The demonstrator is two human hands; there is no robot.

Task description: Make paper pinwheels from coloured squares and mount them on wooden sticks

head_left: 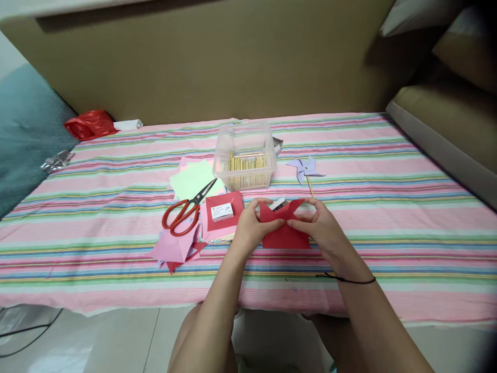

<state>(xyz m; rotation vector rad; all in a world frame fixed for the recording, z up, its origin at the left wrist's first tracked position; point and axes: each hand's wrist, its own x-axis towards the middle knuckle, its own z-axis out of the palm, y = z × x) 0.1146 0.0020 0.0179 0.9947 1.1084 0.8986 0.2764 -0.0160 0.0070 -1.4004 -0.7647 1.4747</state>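
Observation:
A sheet of red paper (286,236) is held up between both my hands near the front of the striped cloth, its upper corners bent. My left hand (254,223) grips its left side, thumb pressed near the middle. My right hand (319,224) pinches the right side, its thumb close to the other one. Behind the paper, a small grey and black object (278,203) partly shows; I cannot make out what it is. Just beyond my right hand lies a lilac paper pinwheel (306,169) on a stick.
Left of my hands are a small white box (222,211) on stacked paper, red-handled scissors (189,207), pale green sheets (192,178) and pink folded pieces (174,247). A clear bin (244,178) of sticks stands behind. A red bag (91,125) lies far left.

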